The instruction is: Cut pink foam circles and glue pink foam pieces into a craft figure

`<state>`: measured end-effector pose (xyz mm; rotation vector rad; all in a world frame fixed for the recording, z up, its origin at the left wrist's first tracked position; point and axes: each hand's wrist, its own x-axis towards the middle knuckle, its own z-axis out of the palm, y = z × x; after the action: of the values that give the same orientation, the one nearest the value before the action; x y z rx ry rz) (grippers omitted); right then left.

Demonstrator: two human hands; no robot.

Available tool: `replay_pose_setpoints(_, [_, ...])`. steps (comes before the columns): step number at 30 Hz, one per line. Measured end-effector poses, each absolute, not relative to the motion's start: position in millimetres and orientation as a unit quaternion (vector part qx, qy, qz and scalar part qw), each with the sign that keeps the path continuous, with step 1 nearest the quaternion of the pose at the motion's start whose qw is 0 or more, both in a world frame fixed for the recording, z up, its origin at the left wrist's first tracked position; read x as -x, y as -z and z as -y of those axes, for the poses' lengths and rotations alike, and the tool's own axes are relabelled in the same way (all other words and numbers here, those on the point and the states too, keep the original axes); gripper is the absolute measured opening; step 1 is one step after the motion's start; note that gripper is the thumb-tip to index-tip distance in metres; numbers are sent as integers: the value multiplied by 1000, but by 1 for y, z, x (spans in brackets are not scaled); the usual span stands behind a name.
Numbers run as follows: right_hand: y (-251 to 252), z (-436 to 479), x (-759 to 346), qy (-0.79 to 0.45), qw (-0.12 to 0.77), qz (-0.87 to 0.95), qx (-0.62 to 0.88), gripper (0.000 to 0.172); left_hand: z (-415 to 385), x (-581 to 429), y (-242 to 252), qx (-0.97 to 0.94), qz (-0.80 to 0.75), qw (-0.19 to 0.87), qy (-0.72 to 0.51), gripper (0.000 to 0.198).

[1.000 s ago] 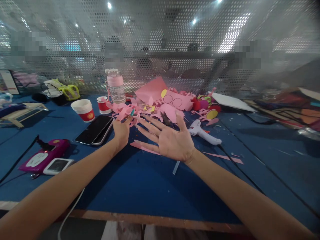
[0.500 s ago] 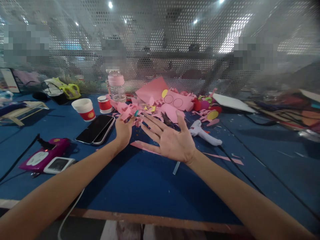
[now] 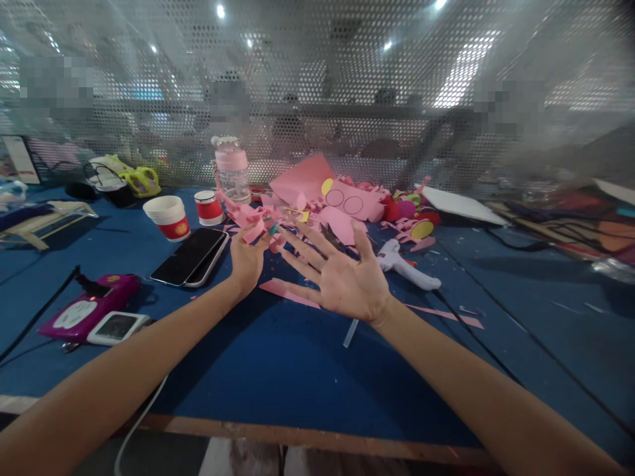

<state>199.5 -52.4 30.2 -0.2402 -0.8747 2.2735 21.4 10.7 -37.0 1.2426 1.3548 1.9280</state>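
left hand [image 3: 247,259]: centre of frame, fingers curled, pinching a few pink scraps [image 3: 256,231]; fingertips partly hidden by the paper.
right hand [image 3: 343,283]: just right of it, palm to the camera, fingers spread wide, holding nothing.
scraps: lifted in front of the pink pile [image 3: 317,195] at upper centre; the edge between them is hard to make out.
strip [image 3: 290,294]: pink, flat on the table [image 3: 278,377], its right end covered by the right hand.
glue gun [image 3: 405,263]: white, right of centre.
phone [image 3: 191,256]: left of the left hand.
forearms: cut off by the lower edge.
mesh [image 3: 317,86]: upper frame; everything behind it is blurred.
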Motion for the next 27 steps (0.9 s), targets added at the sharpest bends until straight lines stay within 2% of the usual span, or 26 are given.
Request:
replay_pose_setpoints(10, [-33,53,-204,-886,297,348,78,65,-13,-22,42,-440,-492,254,-707,28])
replay_pose_setpoints(27, [-29,48,-202,-873,354,325,85,63,-13,-22,40,-436,-480,247,-720,23])
